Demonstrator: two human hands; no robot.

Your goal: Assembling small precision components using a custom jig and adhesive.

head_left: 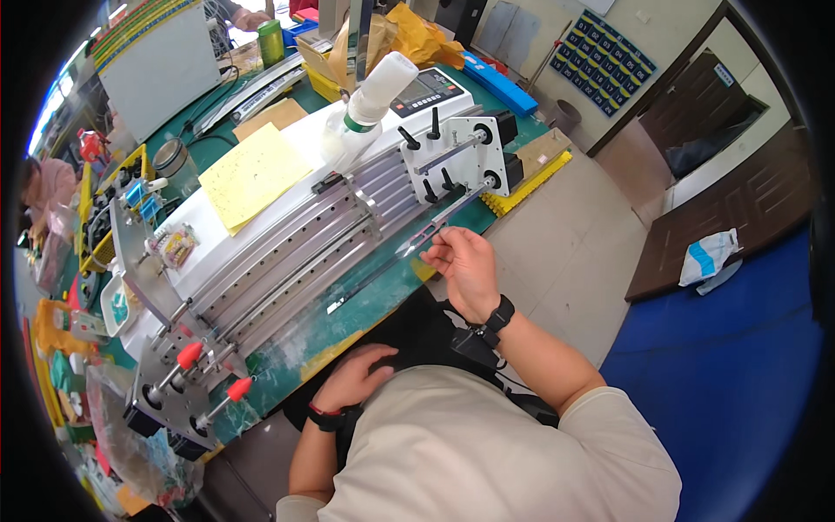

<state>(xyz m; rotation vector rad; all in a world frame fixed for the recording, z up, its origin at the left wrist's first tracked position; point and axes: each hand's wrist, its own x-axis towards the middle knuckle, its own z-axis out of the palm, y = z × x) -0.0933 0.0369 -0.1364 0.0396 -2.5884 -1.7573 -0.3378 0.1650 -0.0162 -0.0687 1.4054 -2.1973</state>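
My right hand (465,265), at the front edge of the green bench, has thumb and fingers pinched together at one end of a slim, partly clear strip (409,247). The strip seems to run down-left along the bench toward a pale tip; its exact kind cannot be made out. My left hand (355,376) rests by my lap, fingers loosely stretched and holding nothing. Just beyond both hands lies a long metal rail machine (287,270) with rods, red-tipped pins (190,355) at its left end and a white end plate with black handles (454,161) at its right.
Yellow paper sheets (254,177) and a white squeeze bottle (374,96) sit behind the rails, near a control panel (424,90). A yellow crate (103,252) and plastic bags (122,426) crowd the left. Another person's hand (250,19) shows at the far side.
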